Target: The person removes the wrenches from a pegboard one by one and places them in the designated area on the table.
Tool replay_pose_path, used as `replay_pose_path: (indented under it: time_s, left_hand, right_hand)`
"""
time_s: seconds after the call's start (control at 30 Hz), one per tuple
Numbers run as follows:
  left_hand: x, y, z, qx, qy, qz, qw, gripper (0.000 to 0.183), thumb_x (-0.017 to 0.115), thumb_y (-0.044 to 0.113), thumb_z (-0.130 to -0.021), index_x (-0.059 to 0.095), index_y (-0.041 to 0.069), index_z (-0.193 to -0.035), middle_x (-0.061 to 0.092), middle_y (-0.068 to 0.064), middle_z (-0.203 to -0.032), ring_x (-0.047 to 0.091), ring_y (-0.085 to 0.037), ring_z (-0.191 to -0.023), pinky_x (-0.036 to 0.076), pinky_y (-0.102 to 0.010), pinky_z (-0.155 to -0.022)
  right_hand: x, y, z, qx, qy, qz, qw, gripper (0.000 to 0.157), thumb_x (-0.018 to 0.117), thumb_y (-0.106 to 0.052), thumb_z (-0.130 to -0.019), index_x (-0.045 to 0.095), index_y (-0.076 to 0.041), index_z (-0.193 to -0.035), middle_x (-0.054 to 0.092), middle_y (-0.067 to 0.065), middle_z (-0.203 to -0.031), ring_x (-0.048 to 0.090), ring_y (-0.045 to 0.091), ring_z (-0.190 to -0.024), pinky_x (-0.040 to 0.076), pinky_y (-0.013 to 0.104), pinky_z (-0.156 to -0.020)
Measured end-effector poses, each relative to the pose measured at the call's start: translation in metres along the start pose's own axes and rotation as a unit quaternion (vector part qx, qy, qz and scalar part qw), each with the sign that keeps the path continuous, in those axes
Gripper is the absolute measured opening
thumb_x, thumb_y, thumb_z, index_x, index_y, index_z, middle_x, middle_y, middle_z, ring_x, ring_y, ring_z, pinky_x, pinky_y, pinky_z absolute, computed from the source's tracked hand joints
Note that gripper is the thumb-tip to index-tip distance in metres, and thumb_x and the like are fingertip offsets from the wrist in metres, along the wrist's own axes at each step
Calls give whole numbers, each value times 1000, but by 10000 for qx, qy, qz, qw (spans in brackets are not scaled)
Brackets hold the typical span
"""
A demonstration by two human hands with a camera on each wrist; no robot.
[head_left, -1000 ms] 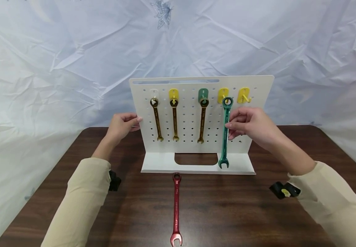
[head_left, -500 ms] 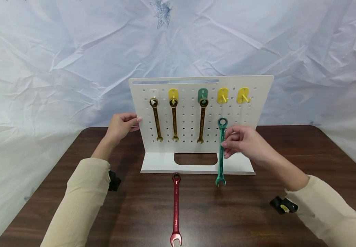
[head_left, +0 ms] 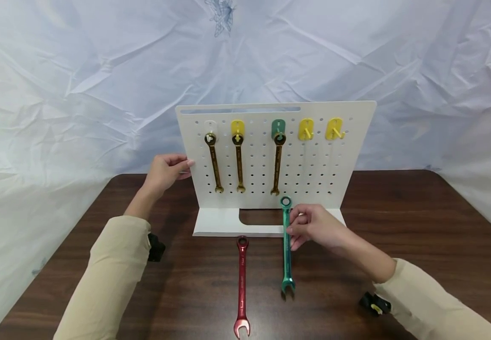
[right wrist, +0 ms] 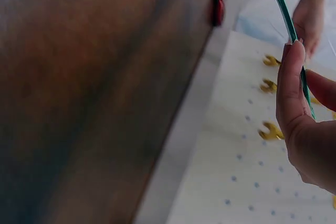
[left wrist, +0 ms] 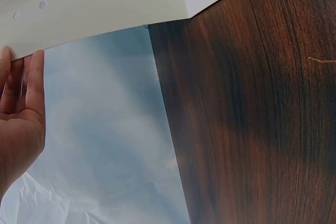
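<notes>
My right hand (head_left: 315,226) pinches a green combination wrench (head_left: 287,255) by its shaft, thumb and fingers on either side. The wrench is off the board, ring end up and open end down, in front of the stand's base. At the white pegboard's (head_left: 357,113) left edge, my left hand (head_left: 163,172) holds the panel, thumb in front and other fingers behind; the left wrist view shows the same grip (left wrist: 23,93). A red combination wrench (head_left: 242,283) lies on the table before the stand, open end toward me.
Three gold wrenches hang from the white hook (head_left: 211,126), left yellow hook (head_left: 237,125) and green hook (head_left: 278,125). Two yellow hooks at the right, one here (head_left: 306,128), bear nothing. The brown table (head_left: 185,293) backs onto a pale wrinkled sheet (head_left: 100,94).
My right hand has carried the green wrench down from near a yellow hook, leftward and toward me. My left hand stays at the board's edge; the red wrench lies still.
</notes>
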State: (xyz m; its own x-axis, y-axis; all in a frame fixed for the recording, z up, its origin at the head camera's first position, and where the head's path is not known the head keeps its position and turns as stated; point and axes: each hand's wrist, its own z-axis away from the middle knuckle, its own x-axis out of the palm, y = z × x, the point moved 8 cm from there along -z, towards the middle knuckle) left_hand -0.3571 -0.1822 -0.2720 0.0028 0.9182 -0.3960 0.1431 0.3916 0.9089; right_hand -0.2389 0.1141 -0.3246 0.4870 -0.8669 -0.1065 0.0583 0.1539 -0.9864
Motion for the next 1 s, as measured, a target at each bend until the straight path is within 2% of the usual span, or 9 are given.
replay_pose_path:
  time_s: [0.2,0.47,0.7,1.0]
  left_hand:
    - [0,1,0,16,7,33,10000,35,61,20,-89,61,-7,-112,59,-20,-107,60,-10,-82,56,-26,-78]
    - [-1,2,0,0,-8,21,10000,36,61,21,-89,61,-6,-112,60,-19,-108,59,-12,-84,56,-26,-79]
    - [-2,2,0,-22,54,55,10000,35,62,20,-89,61,-6,-112,61,-17,-105,58,-13,-81,56,-27,-79]
    - [-1,0,-1,-3,53,61,10000,35,62,20,-89,61,-6,-111,62,-16,-104,59,-13,-81,56,-27,-78]
  right_hand:
    - [20,22,-5,269,-278,-192,9991,10,53,11,-85,46,11,-91,60,15,-70,62,22,-59,59,40,-61]
    - [39,43,-9,605,-641,-463,9950,8,53,12,-84,47,9,-87,61,15,-67,63,21,-56,59,40,-60]
    - [49,53,-9,871,-854,-519,9912,6,51,12,-85,47,7,-85,61,17,-66,64,23,-56,59,42,-61]
    - [52,58,-6,1155,-864,-418,9887,7,51,13,-85,49,7,-83,60,18,-67,64,23,-56,59,40,-60]
